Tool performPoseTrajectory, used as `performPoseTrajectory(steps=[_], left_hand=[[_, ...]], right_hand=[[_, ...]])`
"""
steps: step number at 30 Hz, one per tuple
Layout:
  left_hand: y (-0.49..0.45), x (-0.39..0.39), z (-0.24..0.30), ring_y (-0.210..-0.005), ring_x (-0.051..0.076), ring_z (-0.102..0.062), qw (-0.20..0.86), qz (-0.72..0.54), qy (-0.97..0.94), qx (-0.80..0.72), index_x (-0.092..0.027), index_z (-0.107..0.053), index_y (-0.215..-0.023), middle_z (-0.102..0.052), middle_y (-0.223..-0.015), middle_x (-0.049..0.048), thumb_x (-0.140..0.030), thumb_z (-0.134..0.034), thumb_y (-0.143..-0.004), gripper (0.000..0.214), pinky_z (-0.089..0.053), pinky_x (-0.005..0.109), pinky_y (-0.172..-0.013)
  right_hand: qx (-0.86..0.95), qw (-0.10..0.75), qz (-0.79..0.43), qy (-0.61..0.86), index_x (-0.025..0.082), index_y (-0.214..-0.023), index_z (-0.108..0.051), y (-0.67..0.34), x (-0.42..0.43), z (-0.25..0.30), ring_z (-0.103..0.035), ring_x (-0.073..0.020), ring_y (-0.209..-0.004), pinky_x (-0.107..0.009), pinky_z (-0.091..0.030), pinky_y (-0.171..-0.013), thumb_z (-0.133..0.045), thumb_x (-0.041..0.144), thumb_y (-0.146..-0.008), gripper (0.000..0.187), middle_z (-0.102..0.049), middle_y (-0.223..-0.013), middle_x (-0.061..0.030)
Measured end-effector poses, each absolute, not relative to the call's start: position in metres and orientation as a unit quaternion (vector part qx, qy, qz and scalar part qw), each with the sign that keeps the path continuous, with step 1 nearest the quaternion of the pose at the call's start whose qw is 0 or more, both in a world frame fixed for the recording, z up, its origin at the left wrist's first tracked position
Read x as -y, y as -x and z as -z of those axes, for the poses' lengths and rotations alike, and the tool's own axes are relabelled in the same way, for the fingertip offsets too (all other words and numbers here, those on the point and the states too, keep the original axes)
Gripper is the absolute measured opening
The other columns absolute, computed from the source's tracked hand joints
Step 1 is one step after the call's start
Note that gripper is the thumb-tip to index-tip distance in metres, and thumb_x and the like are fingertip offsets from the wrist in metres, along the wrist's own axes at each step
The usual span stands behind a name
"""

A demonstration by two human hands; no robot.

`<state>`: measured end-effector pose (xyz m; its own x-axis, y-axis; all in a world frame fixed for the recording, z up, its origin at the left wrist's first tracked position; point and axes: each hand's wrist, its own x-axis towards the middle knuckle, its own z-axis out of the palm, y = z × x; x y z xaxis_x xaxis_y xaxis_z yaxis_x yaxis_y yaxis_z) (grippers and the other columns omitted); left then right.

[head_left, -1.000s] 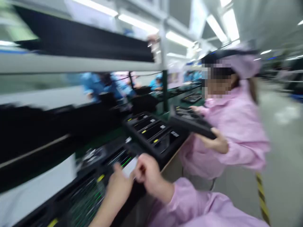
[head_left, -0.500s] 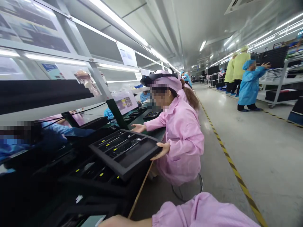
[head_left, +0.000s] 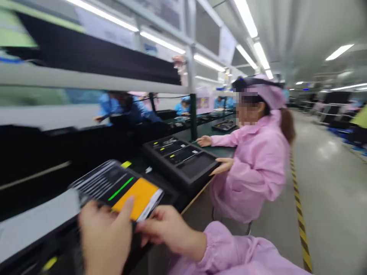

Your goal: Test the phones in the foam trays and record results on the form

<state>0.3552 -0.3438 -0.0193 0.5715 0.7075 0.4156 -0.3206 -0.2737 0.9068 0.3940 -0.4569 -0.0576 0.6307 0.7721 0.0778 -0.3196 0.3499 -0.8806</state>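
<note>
My left hand [head_left: 104, 236] is closed on a flat black panel [head_left: 114, 187] with an orange patch and a green stripe, thumb laid on the orange part. At the panel's near right corner, my right hand [head_left: 166, 231] pinches its white edge; the arm wears a pink sleeve. The panel is tilted above a black tray at the bench's near edge. Everything is smeared by motion.
A co-worker in pink [head_left: 255, 160] sits to my right with both hands on a black compartment tray [head_left: 183, 160] on the green bench [head_left: 206, 131]. Shelves and light strips run above. People in blue work across the line. A floor aisle with yellow-black tape [head_left: 299, 214] lies on the right.
My view swung from the aisle back down to the bench. Both my hands now hold the panel up. The co-worker has set the black tray down on the bench.
</note>
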Motion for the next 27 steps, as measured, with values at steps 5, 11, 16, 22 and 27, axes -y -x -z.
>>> performPoseTrajectory(steps=[5,11,16,22,27], left_hand=[[-0.356,0.350,0.021,-0.091,0.023,-0.072,0.684,-0.434,-0.555,-0.188,-0.021,-0.050,-0.106,-0.070,-0.100,0.0051,-0.025,-0.076,-0.066,0.048,-0.059,0.036,-0.078],[-0.356,0.339,0.026,-0.091,0.022,-0.072,0.704,-0.414,-0.524,-0.239,-0.020,-0.049,-0.104,-0.069,-0.097,0.0045,-0.019,-0.074,-0.068,0.044,-0.059,0.040,-0.082],[-0.368,0.312,0.033,-0.089,0.022,-0.072,0.696,-0.401,-0.524,-0.284,-0.019,-0.053,-0.099,-0.070,-0.094,0.0049,-0.017,-0.070,-0.068,0.036,-0.058,0.040,-0.083],[-0.400,0.311,0.049,-0.080,0.031,-0.072,0.705,-0.281,-0.570,-0.315,-0.016,-0.061,-0.078,-0.069,-0.071,0.0069,-0.014,-0.083,-0.054,0.033,-0.058,0.046,-0.076],[-0.363,0.317,0.011,-0.114,0.032,-0.066,0.685,-0.285,-0.601,-0.296,-0.020,-0.070,-0.090,-0.075,-0.105,0.0117,-0.025,-0.086,-0.063,0.032,-0.049,0.048,-0.103]], right_hand=[[0.248,0.746,-0.353,0.507,0.013,-0.072,-0.066,-0.397,0.455,0.067,-0.027,-0.0045,-0.032,-0.022,-0.012,-0.038,-0.071,0.072,-0.068,0.059,-0.049,-0.038,0.0050],[0.248,0.758,-0.302,0.523,0.017,-0.058,-0.061,-0.396,0.442,0.075,-0.024,-0.0049,-0.033,-0.022,-0.016,-0.040,-0.070,0.064,-0.074,0.050,-0.038,-0.033,0.0076],[0.225,0.760,-0.287,0.537,0.017,-0.060,-0.060,-0.394,0.458,0.081,-0.025,-0.0060,-0.034,-0.023,-0.014,-0.039,-0.067,0.061,-0.079,0.048,-0.038,-0.035,0.0074],[0.187,0.841,-0.228,0.454,0.022,-0.058,-0.044,-0.397,0.475,0.075,-0.031,-0.0080,-0.040,-0.023,-0.023,-0.042,-0.063,0.050,-0.085,0.044,-0.039,-0.043,0.0064],[0.127,0.853,-0.301,0.406,0.022,-0.052,-0.036,-0.413,0.475,0.071,-0.022,-0.0062,-0.038,-0.022,-0.017,-0.039,-0.065,0.040,-0.078,0.043,-0.037,-0.044,0.0064]])
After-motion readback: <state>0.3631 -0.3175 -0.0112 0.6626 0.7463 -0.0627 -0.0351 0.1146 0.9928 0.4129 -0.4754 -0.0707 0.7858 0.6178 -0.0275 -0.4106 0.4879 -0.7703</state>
